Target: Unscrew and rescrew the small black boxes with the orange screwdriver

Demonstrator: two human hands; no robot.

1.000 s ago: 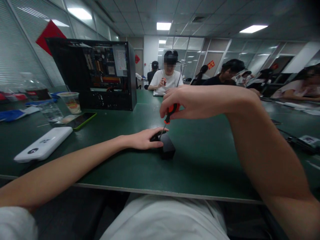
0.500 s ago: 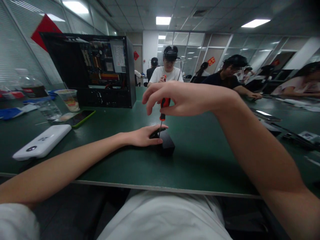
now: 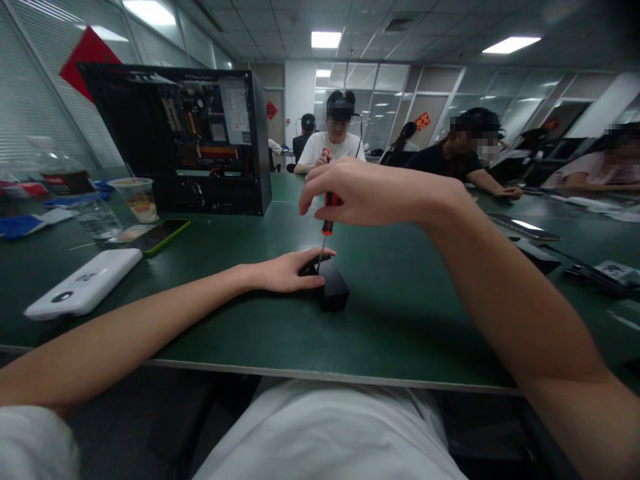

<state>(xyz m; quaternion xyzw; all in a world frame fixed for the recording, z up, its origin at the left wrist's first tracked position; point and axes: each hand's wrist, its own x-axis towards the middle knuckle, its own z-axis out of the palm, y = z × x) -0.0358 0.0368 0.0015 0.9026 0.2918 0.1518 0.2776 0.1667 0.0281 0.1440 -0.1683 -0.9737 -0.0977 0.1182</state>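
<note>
Green and smooth, the surface (image 3: pixel 240 340) stretches off into a big room. Close by lies a small box (image 3: pixel 335 288), black all over, with a flat top and straight edges. Its long way seems to slant from far left to near right. The left fingers (image 3: pixel 314 282) are closest — they hold its left end, thumb on the near side, another finger on the far side, so most of the box sits to their right. Just above, the right fingers (image 3: pixel 309 193) pinch a red and black screwdriver (image 3: pixel 327 227). It's almost upright, tipped a bit right, its thin rod going down between the left fingers — I can't tell if the tip touches anything. Farther back stands a big black computer (image 3: pixel 260 147).
</note>
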